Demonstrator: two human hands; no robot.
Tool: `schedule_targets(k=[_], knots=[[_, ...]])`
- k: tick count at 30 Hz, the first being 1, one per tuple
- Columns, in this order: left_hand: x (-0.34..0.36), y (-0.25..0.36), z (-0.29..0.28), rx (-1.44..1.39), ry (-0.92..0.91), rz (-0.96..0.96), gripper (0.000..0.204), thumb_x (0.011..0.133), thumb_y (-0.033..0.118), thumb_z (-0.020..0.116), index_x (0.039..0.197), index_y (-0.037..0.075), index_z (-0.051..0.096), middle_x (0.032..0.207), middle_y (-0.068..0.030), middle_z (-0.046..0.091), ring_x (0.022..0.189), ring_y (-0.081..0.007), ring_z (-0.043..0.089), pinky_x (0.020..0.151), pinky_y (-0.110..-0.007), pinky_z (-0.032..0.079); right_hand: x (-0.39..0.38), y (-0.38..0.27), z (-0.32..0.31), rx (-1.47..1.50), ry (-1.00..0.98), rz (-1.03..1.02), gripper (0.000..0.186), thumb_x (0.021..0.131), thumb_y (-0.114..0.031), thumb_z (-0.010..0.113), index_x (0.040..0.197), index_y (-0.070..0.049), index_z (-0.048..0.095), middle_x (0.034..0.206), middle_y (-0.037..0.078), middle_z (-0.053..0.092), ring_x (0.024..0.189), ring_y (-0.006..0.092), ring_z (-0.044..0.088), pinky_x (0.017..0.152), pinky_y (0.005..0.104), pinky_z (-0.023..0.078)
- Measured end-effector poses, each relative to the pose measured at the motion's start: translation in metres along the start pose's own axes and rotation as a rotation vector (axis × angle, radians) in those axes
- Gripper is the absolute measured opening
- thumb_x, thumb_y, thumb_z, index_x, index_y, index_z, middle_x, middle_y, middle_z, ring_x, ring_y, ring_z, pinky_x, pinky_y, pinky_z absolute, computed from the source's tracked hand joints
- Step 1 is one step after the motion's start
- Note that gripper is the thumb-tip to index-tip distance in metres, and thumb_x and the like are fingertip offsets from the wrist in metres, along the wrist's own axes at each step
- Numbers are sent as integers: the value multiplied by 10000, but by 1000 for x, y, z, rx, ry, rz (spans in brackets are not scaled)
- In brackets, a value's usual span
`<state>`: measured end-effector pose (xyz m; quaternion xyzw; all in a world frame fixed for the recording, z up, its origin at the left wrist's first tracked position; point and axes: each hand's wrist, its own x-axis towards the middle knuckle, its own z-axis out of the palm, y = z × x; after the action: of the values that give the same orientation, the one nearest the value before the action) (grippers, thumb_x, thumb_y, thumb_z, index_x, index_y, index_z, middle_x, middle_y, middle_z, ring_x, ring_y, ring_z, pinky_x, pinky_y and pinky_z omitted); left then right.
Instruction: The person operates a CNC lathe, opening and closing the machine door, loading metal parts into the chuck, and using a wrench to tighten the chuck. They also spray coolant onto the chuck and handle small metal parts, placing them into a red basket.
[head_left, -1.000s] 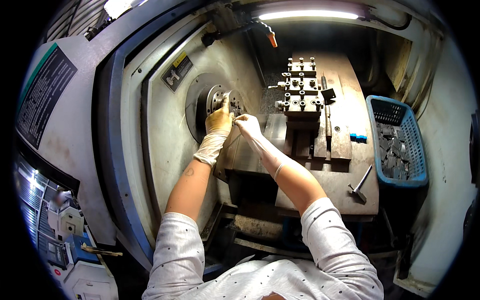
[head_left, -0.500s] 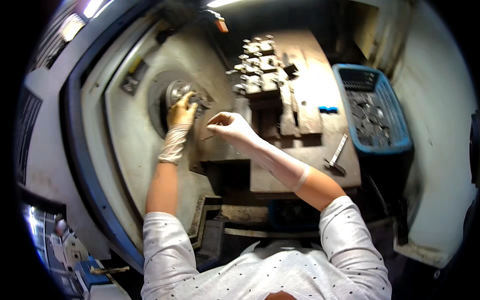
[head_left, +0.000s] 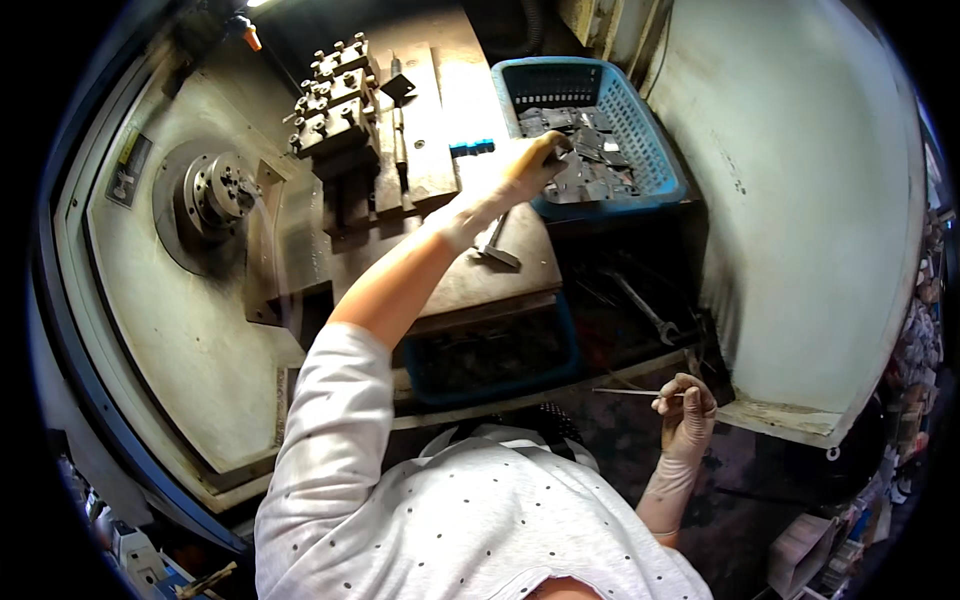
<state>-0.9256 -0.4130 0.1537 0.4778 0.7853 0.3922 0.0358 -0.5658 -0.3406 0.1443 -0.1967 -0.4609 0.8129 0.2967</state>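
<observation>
My left hand [head_left: 515,175], in a pale glove with dirty fingertips, reaches across the metal table to the near-left rim of a blue plastic basket [head_left: 645,192]. Its fingers curl together around a dark patch; what they hold, if anything, I cannot make out. Several flat dark metal pieces [head_left: 585,180] fill the basket beneath those fingertips. Low at the right, my gloved right hand [head_left: 688,412] pinches a thin, light-coloured rod [head_left: 625,391] that points left. The round machine chuck [head_left: 215,192] at the left stands free of both hands.
Bolted tool holders [head_left: 335,100] stand on the table's left part. A caliper [head_left: 497,252] lies partly under my left forearm, beside a small blue object [head_left: 472,147]. Below the table are another blue basket [head_left: 490,385] and a wrench [head_left: 645,308]. A pale machine panel [head_left: 790,200] rises at the right.
My left hand has left the chuck and swung right to the basket. My right hand has drawn back from near the chuck to the lower right, still with the rod. The view has shifted right.
</observation>
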Motion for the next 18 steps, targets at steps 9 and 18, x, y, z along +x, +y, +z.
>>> schedule_targets(k=[9,18], knots=[[-30,45,29,74,780,0,547,666,43,606,1165,88,387,1210,-148,351,1087,-298,357,924,-392,260,10,-4,-55,-660,75,-50,211,847,-121,450,968,25,543,837,65,569,704,111,538,653,219,452],[-336,-41,136,676,174,-588,410,726,303,537,1095,134,483,1064,-153,485,976,-310,454,827,-441,346,59,41,-19,-630,-443,179,159,832,-82,467,934,3,555,873,58,549,768,103,529,673,204,439]])
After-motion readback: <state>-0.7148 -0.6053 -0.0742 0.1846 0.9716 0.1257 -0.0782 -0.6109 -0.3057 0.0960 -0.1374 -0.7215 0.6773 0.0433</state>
